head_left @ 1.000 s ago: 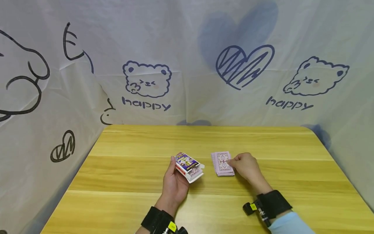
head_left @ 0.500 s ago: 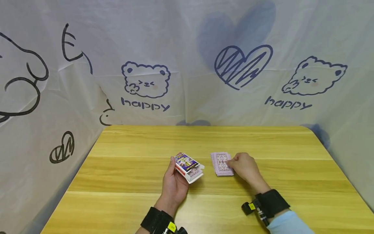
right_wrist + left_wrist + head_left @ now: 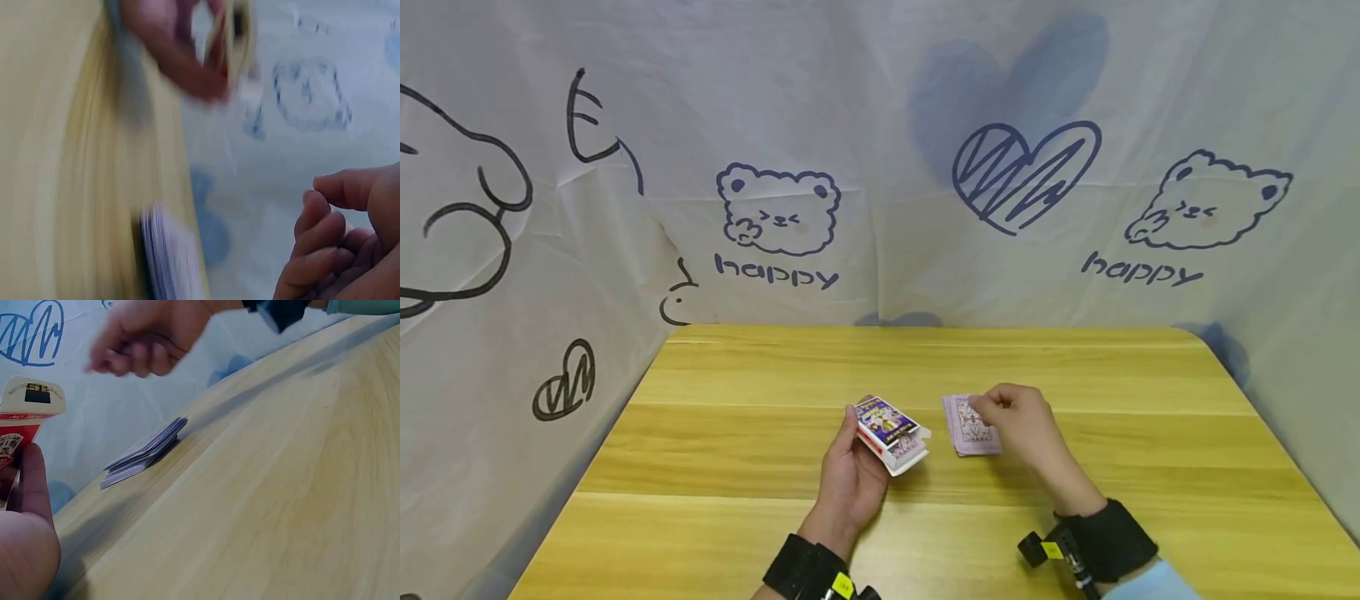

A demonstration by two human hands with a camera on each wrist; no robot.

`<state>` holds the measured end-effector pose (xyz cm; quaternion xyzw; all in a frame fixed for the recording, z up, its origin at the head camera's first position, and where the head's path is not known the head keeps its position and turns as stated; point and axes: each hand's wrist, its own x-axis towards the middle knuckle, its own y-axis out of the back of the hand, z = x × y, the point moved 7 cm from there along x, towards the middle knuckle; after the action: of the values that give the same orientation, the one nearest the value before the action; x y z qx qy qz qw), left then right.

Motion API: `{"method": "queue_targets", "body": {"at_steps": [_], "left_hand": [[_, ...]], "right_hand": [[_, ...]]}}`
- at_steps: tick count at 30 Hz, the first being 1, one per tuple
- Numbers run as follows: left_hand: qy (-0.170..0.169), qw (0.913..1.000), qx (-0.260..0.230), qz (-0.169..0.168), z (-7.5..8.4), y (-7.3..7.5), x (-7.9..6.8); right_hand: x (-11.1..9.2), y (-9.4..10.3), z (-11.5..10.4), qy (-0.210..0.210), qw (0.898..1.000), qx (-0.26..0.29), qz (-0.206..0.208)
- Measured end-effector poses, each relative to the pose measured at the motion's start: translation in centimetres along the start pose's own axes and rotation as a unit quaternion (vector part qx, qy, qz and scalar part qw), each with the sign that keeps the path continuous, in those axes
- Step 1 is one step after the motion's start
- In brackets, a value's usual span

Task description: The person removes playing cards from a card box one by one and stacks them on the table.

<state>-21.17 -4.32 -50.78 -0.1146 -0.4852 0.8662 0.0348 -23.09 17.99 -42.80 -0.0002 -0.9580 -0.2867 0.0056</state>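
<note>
My left hand holds a playing-card box with its end flap open, tilted above the table. Patterned card backs show inside the box's opening. On the table to its right lies a slightly spread stack of playing cards, backs up. Above that stack, my right hand has its fingers curled, with thumb and index tips meeting. The right wrist view shows no card between those fingertips. In the left wrist view a gap separates the right hand from the card stack.
The wooden table reaches back to a white cloth with drawn bears and hearts. Cloth also hangs at the left and right sides. Each wrist wears a black strap with a small camera.
My right hand has lifted from the right edge of the card stack and shifted slightly left above it. The left hand and the card box stay nearly still.
</note>
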Motion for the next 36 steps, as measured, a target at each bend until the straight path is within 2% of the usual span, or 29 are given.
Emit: {"method": "queue_targets", "body": {"at_steps": [4,7,10,12,25,28,32,36], "left_hand": [[-0.002,1.0,0.004,-0.007,0.0,-0.1,0.0],[-0.004,0.9998,0.01,-0.015,-0.1,-0.3,0.0],[-0.004,0.9997,0.011,-0.023,-0.1,-0.4,-0.1],[-0.003,0.9996,0.011,-0.026,-0.1,-0.4,-0.1],[-0.002,0.9988,0.011,-0.047,-0.2,-0.8,-0.4],[0.001,0.9985,0.014,-0.053,-0.2,-0.9,-0.5],[-0.004,0.9986,0.009,-0.051,-0.2,-0.9,-0.5],[-0.015,0.9989,0.008,-0.044,0.0,-0.7,-0.3]], "right_hand": [[-1.6,-2.2,-2.6,0.027,0.998,0.034,-0.046],[-2.3,-3.6,-3.4,0.041,0.997,0.015,-0.066],[-2.5,-4.2,-3.3,0.041,0.997,-0.011,-0.067],[-2.6,-4.5,-3.0,0.036,0.997,-0.018,-0.064],[-2.8,-5.8,-2.3,0.014,0.997,0.028,-0.073],[-2.8,-5.9,-2.1,0.007,0.994,0.056,-0.091],[-2.8,-5.7,-2.0,-0.009,0.986,0.111,-0.127],[-2.7,-5.1,-2.3,0.003,0.98,0.119,-0.158]]}}
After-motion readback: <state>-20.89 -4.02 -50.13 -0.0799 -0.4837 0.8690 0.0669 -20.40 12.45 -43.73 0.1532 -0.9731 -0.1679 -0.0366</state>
